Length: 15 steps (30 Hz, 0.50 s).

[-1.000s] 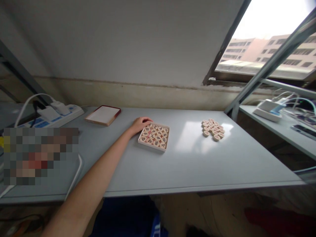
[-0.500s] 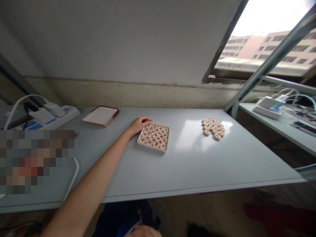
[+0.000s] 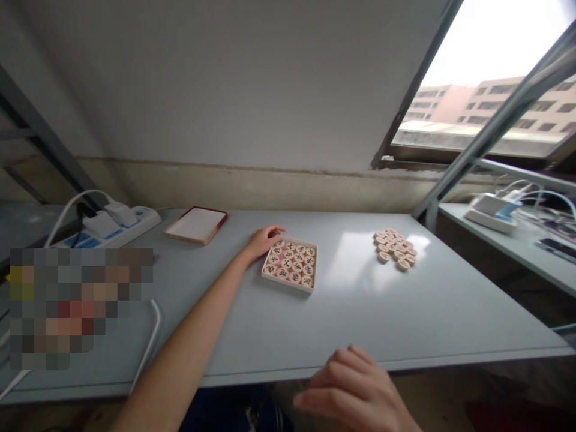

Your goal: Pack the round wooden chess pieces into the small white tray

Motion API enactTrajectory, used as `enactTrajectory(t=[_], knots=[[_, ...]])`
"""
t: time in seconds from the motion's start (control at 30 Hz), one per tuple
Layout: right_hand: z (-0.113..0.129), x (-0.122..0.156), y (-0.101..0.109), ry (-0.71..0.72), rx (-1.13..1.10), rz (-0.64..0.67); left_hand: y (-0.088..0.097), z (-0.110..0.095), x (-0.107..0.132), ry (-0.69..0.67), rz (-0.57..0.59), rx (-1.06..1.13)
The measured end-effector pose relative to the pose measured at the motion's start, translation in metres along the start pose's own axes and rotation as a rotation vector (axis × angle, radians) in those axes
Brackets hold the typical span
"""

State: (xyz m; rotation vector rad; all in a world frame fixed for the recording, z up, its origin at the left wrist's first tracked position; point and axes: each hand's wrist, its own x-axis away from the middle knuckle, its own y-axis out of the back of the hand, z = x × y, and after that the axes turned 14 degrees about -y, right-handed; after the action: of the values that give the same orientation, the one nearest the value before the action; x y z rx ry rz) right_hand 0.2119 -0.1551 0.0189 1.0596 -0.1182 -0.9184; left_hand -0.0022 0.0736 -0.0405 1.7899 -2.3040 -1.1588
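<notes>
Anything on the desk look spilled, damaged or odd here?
A pixelated patch at left stands out: its blocks hide whatever lies there. The boxed pieces sit in neat rows; the loose pieces look bunched, not spilled; no damage shows.

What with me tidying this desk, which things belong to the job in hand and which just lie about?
Likely in the job: open box at the left hand; boxed xiangqi pieces; loose xiangqi pieces; probable red-edged lid.

Likely lying about: left power strip; white cable; apparent phone.

Black characters on cream discs (image 3: 287, 263), reddish marks on other cream discs (image 3: 396, 248), white box (image 3: 288, 284), grey-blue table (image 3: 270, 330).
</notes>
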Motion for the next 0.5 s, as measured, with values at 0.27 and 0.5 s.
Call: enactTrajectory(t=[0.27, 0.5], knots=[[-0.108, -0.119, 0.037, -0.275, 0.476, -0.209, 0.000, 0.002, -0.001, 0.007, 0.002, -0.007], [-0.151, -0.121, 0.022, -0.241, 0.469, -0.179, 0.000, 0.001, -0.003, 0.033, 0.031, -0.010]])
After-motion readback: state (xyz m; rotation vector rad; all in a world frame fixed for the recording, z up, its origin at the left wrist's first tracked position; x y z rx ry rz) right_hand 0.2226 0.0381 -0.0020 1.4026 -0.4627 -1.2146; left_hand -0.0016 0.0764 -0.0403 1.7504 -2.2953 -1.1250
